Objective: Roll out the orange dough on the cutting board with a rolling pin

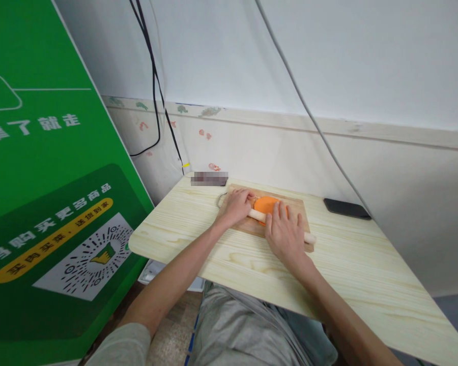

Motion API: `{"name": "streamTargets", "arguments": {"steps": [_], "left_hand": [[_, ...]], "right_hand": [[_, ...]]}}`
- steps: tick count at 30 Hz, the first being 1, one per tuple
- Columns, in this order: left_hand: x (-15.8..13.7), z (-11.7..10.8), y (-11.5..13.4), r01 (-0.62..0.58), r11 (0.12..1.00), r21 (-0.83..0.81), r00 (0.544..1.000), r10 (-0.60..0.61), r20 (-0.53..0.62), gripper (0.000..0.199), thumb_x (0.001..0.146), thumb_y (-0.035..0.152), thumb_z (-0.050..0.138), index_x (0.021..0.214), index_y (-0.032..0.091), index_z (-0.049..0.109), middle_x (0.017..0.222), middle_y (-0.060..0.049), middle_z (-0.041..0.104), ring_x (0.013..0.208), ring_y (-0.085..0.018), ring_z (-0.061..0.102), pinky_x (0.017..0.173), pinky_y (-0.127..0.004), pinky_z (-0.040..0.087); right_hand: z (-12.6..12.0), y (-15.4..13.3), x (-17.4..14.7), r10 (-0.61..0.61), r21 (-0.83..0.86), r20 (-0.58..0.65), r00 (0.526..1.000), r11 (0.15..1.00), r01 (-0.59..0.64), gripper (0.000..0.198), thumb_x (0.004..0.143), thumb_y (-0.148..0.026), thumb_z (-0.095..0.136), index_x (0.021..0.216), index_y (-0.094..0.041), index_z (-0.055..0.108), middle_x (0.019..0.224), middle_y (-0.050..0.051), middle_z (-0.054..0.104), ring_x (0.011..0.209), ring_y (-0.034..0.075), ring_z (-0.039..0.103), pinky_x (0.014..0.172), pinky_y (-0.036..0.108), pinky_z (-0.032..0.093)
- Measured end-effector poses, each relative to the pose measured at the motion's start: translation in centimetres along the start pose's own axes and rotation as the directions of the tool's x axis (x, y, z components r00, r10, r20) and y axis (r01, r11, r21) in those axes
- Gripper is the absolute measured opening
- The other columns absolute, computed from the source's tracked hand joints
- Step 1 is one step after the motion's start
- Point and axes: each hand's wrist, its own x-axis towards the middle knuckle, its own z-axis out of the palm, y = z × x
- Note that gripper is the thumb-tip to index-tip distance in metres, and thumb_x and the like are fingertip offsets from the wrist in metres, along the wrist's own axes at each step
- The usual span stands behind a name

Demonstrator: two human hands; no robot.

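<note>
A pale wooden rolling pin [257,215] lies slantwise across a flat orange sheet that looks like dough [266,204], on a wooden cutting board [298,208]. My left hand [238,204] is closed over the pin's left end, hiding that end. Over the right part of the pin rests my right hand [285,231], its palm pressing down and its fingers reaching over onto the orange sheet. The pin's right end sticks out past this hand, near the board's right edge. Part of the sheet is covered by my right fingers.
The board sits on a light wood-grain table [229,259] against the wall. A black phone [346,208] lies at the right, and a blurred dark flat object [209,179] at the back left. Cables [152,66] hang along the wall. A green printed panel [61,152] stands at left.
</note>
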Motion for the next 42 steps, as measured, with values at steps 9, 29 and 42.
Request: {"name": "streamTargets", "arguments": {"steps": [9, 29, 42], "left_hand": [[0.2, -0.2, 0.2, -0.007, 1.000, 0.014, 1.000, 0.007, 0.014, 0.037, 0.100, 0.006, 0.045, 0.107, 0.019, 0.079, 0.121, -0.008, 0.082, 0.118, -0.022, 0.071, 0.114, -0.039, 0.051], [0.0, -0.1, 0.1, -0.001, 1.000, -0.005, 1.000, 0.000, -0.006, 0.037, 0.089, 0.000, 0.053, 0.105, 0.020, 0.079, 0.111, -0.006, 0.083, 0.109, -0.023, 0.071, 0.111, -0.040, 0.052], [0.2, -0.1, 0.0, -0.017, 1.000, 0.022, 1.000, 0.017, 0.011, 0.035, 0.105, 0.011, 0.045, 0.108, 0.019, 0.079, 0.121, -0.008, 0.083, 0.117, -0.023, 0.071, 0.113, -0.040, 0.050]], "right_hand": [[-0.2, 2.1, 4.9, -0.039, -0.021, 0.147, 0.988, 0.999, 0.042, 0.056, 0.112, -0.027, 0.024, 0.151, -0.012, 0.062, 0.162, 0.021, 0.060, 0.147, 0.037, 0.053, 0.113, 0.057, 0.042], [0.0, 0.4, 0.7, -0.018, 0.000, -0.032, 0.999, 1.000, 0.018, 0.065, 0.114, -0.033, 0.021, 0.164, -0.002, 0.049, 0.168, 0.024, 0.054, 0.154, 0.039, 0.047, 0.124, 0.057, 0.034], [0.4, 2.5, 6.3, -0.009, -0.031, 0.132, 0.991, 0.999, 0.013, 0.058, 0.110, -0.028, 0.030, 0.159, -0.006, 0.054, 0.155, 0.024, 0.064, 0.146, 0.036, 0.054, 0.111, 0.050, 0.043]]}}
